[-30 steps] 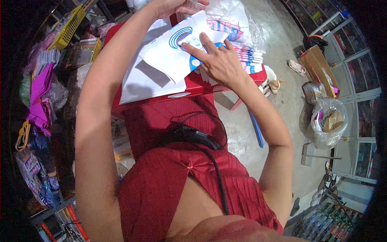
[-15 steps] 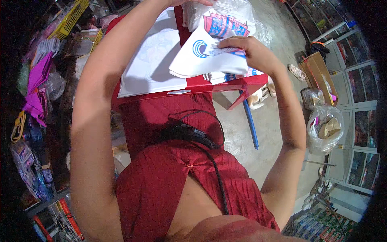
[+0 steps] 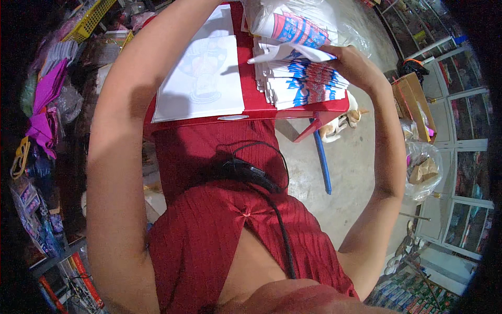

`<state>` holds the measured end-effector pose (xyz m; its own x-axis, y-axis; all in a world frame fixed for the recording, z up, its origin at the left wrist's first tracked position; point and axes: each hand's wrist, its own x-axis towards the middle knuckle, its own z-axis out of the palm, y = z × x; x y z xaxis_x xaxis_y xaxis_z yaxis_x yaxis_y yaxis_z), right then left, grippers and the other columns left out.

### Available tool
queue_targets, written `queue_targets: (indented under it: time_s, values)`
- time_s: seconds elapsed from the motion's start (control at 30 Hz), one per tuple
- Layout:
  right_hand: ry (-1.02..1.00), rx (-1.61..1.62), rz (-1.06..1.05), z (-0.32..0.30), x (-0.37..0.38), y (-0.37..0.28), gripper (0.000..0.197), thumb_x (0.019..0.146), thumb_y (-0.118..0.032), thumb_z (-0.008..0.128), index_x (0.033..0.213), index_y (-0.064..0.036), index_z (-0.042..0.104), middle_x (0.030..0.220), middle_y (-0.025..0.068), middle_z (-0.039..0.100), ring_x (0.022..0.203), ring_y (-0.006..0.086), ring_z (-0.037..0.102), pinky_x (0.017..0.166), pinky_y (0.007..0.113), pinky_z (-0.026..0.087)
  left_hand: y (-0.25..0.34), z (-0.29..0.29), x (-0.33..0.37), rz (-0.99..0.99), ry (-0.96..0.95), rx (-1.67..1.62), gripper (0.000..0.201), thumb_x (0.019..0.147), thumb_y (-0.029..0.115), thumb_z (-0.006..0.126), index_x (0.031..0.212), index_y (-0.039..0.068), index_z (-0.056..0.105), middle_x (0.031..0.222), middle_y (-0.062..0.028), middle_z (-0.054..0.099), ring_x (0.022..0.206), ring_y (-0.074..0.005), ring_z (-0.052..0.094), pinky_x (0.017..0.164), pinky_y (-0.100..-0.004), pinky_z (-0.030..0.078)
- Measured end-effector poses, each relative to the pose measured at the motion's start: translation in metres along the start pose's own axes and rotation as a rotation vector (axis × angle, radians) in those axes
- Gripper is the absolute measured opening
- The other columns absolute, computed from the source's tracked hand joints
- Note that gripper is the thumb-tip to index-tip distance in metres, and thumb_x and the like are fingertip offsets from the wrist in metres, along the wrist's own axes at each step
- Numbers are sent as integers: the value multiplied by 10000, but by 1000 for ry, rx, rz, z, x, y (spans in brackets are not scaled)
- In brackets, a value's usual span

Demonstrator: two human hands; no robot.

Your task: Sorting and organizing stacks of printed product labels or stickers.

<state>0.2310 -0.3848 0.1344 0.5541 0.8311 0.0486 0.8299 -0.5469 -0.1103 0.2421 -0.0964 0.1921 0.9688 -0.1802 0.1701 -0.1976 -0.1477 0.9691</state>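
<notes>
My right hand [image 3: 358, 65] is closed on the right end of a white folded sheet [image 3: 295, 53] with blue print. That sheet is held just above a thick stack of similar folded printed sheets [image 3: 308, 83], white with blue and red patterns, on the red table [image 3: 183, 121]. Behind them a clear plastic bag [image 3: 261, 18] holds more printed pieces. To the left lie large white sheets [image 3: 201, 78] with a faint drawing showing through. My left forearm [image 3: 167, 49] reaches past these and leaves the picture at the top edge, so the left hand is hidden from view.
On the floor right of the table lie a white and tan animal [image 3: 332, 130] and a blue pole [image 3: 322, 162]. A cardboard box [image 3: 413, 97] and a clear bag of scraps [image 3: 423, 170] stand by glass-fronted cabinets [image 3: 468, 172]. Cluttered goods and a yellow basket [image 3: 91, 20] are at left.
My right hand has moved right with the sheet, which now appears nearly edge-on, uncovering the stack below. My left hand has gone out of view at the top.
</notes>
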Motion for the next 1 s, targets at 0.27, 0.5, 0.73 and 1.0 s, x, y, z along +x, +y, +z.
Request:
queue_targets:
  time_s: [0.27, 0.5, 0.73, 1.0]
  values:
    - [-53, -335, 109, 6, -8, -26, 370, 902, -104, 574, 1257, -186, 636, 924, 208, 701, 865, 406, 674, 762, 518, 519, 7, 0, 18, 108, 30, -4, 552, 1003, 468, 531, 1340, 31, 547, 1136, -157, 631, 933, -233, 643, 768, -337, 592]
    - [-11, -267, 25, 13, -15, -27, 342, 921, -169, 583, 1260, -148, 617, 915, 208, 699, 850, 405, 673, 743, 496, 521, 10, -2, 27, 89, 61, 18, 618, 974, 523, 552, 1323, 14, 545, 1139, -184, 634, 938, -235, 652, 747, -337, 599]
    - [70, -416, 98, 10, -25, -26, 153, 975, -204, 531, 1052, -103, 615, 746, 196, 677, 718, 396, 684, 631, 499, 530, 19, 1, 22, 65, 108, 15, 636, 971, 527, 551, 1336, 6, 533, 1170, -199, 627, 950, -270, 657, 787, -359, 596]
    - [77, -519, 108, 30, -18, -38, 179, 994, -240, 515, 1007, -83, 602, 712, 171, 680, 693, 361, 703, 591, 473, 543, 23, 3, 21, 137, 84, 1, 582, 987, 482, 549, 1324, 9, 539, 1136, -185, 629, 876, -244, 634, 775, -365, 603]
